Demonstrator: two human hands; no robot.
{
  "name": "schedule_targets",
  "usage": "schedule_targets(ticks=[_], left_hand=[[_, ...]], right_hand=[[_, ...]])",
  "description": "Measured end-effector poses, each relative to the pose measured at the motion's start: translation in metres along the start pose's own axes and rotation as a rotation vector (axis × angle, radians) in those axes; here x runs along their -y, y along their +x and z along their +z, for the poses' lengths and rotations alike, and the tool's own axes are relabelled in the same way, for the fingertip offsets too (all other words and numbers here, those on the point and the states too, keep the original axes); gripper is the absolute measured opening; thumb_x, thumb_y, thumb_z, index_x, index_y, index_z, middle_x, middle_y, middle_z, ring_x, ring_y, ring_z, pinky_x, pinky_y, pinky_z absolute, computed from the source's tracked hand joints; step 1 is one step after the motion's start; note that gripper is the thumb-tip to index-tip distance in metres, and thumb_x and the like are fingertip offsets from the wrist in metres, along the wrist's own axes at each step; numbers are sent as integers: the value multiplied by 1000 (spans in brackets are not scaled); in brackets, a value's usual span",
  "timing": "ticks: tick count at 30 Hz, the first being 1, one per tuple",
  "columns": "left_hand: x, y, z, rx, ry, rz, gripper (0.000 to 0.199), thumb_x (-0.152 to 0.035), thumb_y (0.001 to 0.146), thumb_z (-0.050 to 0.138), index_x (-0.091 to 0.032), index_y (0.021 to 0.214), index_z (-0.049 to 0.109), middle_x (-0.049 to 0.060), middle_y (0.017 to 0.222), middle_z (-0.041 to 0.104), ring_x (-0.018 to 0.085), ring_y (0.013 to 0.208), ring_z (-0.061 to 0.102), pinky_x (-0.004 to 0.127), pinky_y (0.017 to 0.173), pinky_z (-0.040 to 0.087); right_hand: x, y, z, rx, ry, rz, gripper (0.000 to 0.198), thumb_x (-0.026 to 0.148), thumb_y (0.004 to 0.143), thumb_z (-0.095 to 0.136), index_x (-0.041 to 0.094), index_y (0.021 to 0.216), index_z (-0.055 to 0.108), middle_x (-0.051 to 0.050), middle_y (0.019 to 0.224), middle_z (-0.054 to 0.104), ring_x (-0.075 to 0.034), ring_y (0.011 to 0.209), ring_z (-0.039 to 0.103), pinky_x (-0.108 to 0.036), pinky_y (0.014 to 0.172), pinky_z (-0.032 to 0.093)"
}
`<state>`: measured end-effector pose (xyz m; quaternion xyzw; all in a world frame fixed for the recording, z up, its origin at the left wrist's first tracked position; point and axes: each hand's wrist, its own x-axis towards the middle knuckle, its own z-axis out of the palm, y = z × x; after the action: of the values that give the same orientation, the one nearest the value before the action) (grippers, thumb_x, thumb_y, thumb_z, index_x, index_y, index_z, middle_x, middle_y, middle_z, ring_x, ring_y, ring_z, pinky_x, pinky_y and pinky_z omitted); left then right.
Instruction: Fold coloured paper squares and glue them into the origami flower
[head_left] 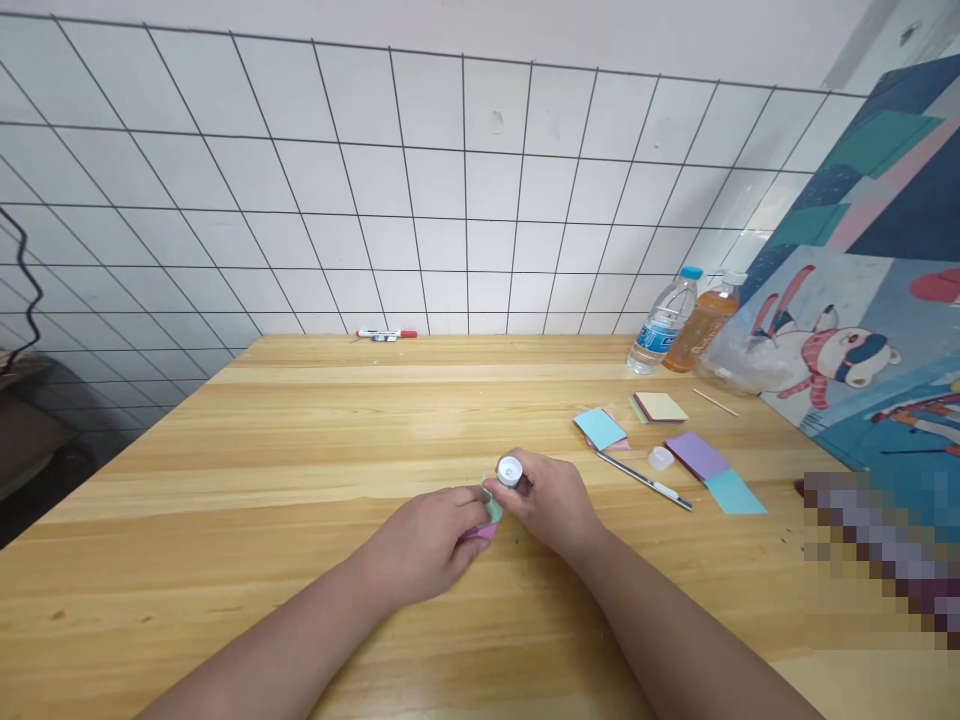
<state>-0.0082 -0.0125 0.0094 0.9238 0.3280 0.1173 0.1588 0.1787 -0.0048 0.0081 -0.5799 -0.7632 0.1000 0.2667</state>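
My right hand (555, 503) is closed around a glue stick, and its white round end (510, 471) points up toward me. The rest of the stick is mostly hidden by my fingers. Just left of it, my left hand (431, 540) grips small folded paper; a green part (493, 508) and a pink part (481, 533) show past the fingertips. The stick is close against the green paper, but I cannot see whether its lower end touches it. A translucent cap (661, 458) lies on the wooden table (300, 450) to the right.
Right of my hands lie blue paper squares (600, 428), a yellow-topped stack (660, 406), a purple sheet (697, 455), a light blue sheet (736, 492), a slim knife-like tool (645, 481) and a thin stick (715, 402). A water bottle (664, 325), an orange drink bottle (701, 328) and markers (386, 334) stand or lie farther back.
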Motion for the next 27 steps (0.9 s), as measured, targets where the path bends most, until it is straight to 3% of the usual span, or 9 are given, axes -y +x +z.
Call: schedule_targets(ticks=[17, 22, 27], left_hand=[[-1, 0, -1, -2, 12, -1, 15, -22, 89, 41, -21, 83, 54, 1, 87, 60, 16, 79, 57, 25, 65, 42], [0, 0, 0, -23, -2, 8, 19, -24, 90, 39, -21, 85, 56, 3, 89, 60, 17, 81, 58, 27, 69, 44], [1, 0, 3, -76, -11, 36, 20, -24, 90, 40, -21, 87, 59, 5, 90, 60, 18, 83, 57, 29, 71, 45]], right_hand=[[-1, -1, -1, -27, 81, -14, 22, 44, 81, 56, 23, 79, 60, 2, 64, 61, -12, 59, 52, -22, 56, 32], [-1, -4, -6, -215, 312, 8, 26, 41, 81, 57, 22, 97, 63, -2, 84, 66, -13, 66, 56, -24, 63, 42], [-4, -4, -17, -569, 263, -3, 20, 35, 84, 50, 20, 93, 61, -9, 95, 58, -22, 90, 54, -35, 83, 41]])
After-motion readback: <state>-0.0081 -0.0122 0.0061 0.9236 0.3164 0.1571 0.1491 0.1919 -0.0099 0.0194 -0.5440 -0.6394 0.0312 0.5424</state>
